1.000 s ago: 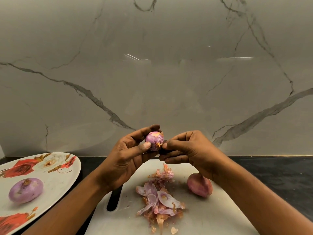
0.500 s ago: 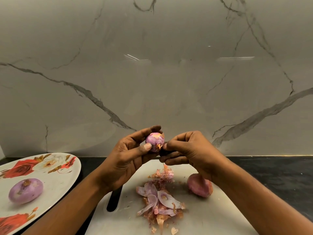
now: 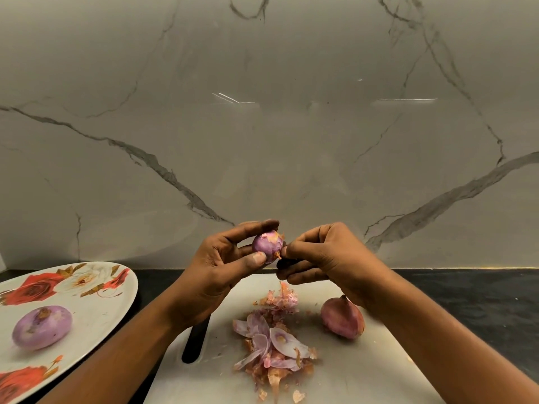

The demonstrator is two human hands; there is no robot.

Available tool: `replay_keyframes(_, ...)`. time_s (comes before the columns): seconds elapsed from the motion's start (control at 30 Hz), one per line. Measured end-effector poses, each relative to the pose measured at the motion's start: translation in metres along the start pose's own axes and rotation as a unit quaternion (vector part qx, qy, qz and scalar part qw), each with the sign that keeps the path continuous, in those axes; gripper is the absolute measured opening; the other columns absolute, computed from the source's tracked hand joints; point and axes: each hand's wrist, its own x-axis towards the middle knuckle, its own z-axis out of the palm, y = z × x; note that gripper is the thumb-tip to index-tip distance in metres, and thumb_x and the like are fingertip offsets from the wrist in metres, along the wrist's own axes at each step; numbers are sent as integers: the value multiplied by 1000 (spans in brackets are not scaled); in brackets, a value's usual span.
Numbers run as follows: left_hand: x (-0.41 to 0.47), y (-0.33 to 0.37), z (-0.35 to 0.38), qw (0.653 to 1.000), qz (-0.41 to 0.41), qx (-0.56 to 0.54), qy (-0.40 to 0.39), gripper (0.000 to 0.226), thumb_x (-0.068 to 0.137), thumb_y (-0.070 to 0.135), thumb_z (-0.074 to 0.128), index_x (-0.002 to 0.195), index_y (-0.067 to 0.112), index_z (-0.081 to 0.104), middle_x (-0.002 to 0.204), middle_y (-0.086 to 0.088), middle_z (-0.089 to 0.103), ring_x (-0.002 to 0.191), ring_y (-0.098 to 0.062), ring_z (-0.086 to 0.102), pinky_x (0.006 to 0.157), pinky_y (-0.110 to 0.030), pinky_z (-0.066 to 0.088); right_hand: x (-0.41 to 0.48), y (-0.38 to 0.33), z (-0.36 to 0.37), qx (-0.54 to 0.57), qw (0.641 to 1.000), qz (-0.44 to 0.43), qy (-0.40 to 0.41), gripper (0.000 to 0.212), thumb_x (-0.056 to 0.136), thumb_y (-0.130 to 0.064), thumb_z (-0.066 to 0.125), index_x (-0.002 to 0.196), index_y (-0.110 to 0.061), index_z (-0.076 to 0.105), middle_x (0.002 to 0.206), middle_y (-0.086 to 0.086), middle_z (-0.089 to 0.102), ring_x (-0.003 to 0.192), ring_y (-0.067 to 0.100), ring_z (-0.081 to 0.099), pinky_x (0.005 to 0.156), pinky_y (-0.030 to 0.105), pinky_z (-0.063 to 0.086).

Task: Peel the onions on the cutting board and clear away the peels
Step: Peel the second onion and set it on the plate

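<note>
My left hand (image 3: 226,262) grips a small purple onion (image 3: 266,245) above the white cutting board (image 3: 344,371), thumb in front and fingers over the top. My right hand (image 3: 319,256) pinches a strip of orange skin at the onion's right side; a dark object shows under its fingers, too hidden to name. An unpeeled reddish onion (image 3: 342,317) lies on the board by my right wrist. A pile of purple and papery peels (image 3: 272,339) covers the board's middle. A peeled onion (image 3: 42,326) rests on the floral plate (image 3: 96,313) at left.
The board has a dark handle slot (image 3: 196,342) on its left side, partly under my left forearm. A black counter (image 3: 472,298) runs to the right of the board. A marble wall (image 3: 262,126) stands close behind.
My hands and the held onion have stayed nearly still. The right fingers have shifted slightly at the onion's right side, where a bit of orange skin now sticks out.
</note>
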Motion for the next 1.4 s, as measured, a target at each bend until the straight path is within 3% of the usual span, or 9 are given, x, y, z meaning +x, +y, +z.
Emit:
replay_keyframes(0.17,-1,-2,0,1000,-1,-11,6,54,90,5,68,143,13,59,140,-11,68,128,-35,66,108,-40,54,0,1,2,-20,999,-23,23,12,94,-9,76,90,3,76,84,20,80,80,33,81,70,33,67)
replay_keyframes(0.4,2,-3,1,988,-27,-149,-9,53,90,11,68,142,7,62,145,-22,61,131,-43,62,104,-45,56,3,0,-1,-14,997,-49,64,11,94,-7,73,85,0,75,82,21,79,74,33,80,69,36,67)
replay_keyframes(0.5,1,-4,-2,991,-22,-131,-10,53,90,9,68,143,7,61,144,-21,62,131,-43,62,106,-47,55,3,-2,-2,9,998,-34,45,11,96,-7,72,92,3,75,86,23,79,80,37,80,73,38,68)
replay_keyframes(0.63,1,-4,-2,995,-8,-99,15,51,91,2,68,142,7,60,141,-15,66,130,-37,64,103,-39,57,2,-2,-2,10,1000,-16,15,14,96,-9,73,98,4,77,92,22,80,89,38,80,81,41,68)
replay_keyframes(0.83,0,-3,-2,999,3,-44,17,54,90,-1,72,142,9,61,140,-16,67,130,-36,65,108,-38,54,1,-2,-1,-9,1000,-12,4,15,95,-8,75,100,6,77,91,21,80,86,34,81,78,36,68)
replay_keyframes(1.03,-1,-1,0,999,15,-23,17,55,85,-2,72,138,8,63,139,-16,67,128,-36,65,103,-35,56,1,-1,1,-31,999,-20,14,12,94,-9,75,93,3,77,86,19,80,81,31,81,72,33,67)
replay_keyframes(1.3,0,0,3,996,0,-86,10,54,85,5,72,139,8,62,138,-16,68,125,-37,68,99,-34,58,2,1,3,-31,999,-28,33,14,93,-12,77,87,0,76,83,17,80,78,31,81,66,30,66)
replay_keyframes(1.4,0,-1,1,994,-4,-108,12,55,86,3,69,140,5,60,139,-15,67,126,-38,66,99,-35,59,3,1,2,-20,999,-31,37,13,94,-10,75,87,1,75,84,18,80,80,33,81,72,35,67)
